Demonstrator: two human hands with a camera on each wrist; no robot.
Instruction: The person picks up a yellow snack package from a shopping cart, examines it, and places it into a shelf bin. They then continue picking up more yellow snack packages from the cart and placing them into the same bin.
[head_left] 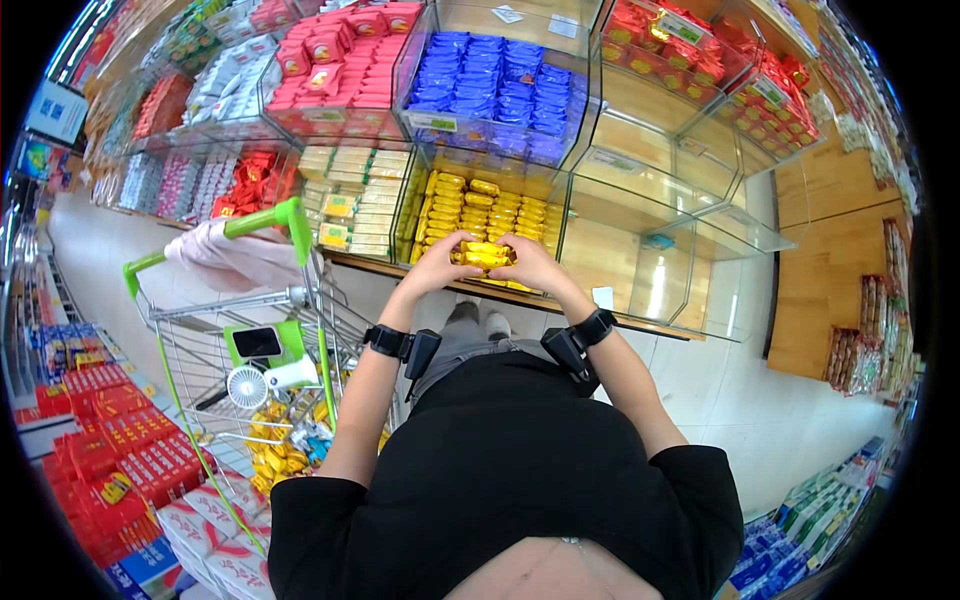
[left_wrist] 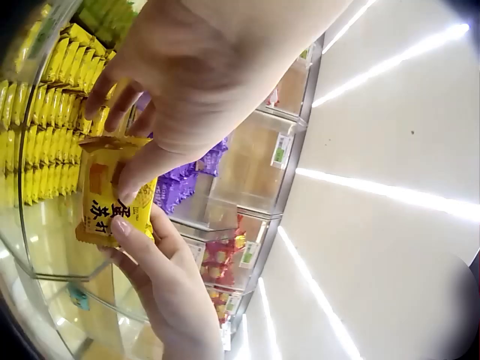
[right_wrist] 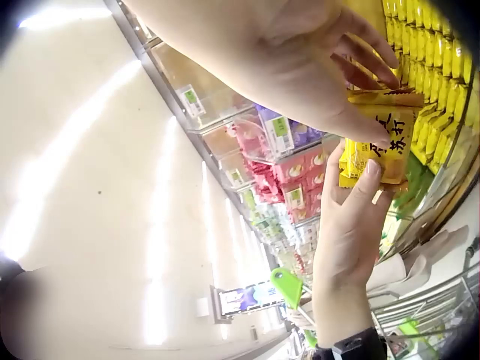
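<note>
Between both hands is a small bunch of yellow wrapped snack packets (head_left: 487,256), with dark printed characters on the front one. My left hand (head_left: 438,268) grips their left end, and my right hand (head_left: 534,266) grips the right end. In the left wrist view the thumbs lie across the face of the front packet (left_wrist: 105,176). More than one wrapper edge shows around the held packets (right_wrist: 394,124) in the right wrist view. Just beyond the hands, rows of matching yellow packets (head_left: 490,212) fill a clear-sided shelf bin.
Blue packets (head_left: 490,85) and pink packets (head_left: 340,60) sit in upper bins, with pale boxes (head_left: 355,195) lower left. A shopping cart (head_left: 215,235) with green handles stands at my left, holding snack packets, a phone and a small fan. Clear bin walls (head_left: 640,250) stand at right.
</note>
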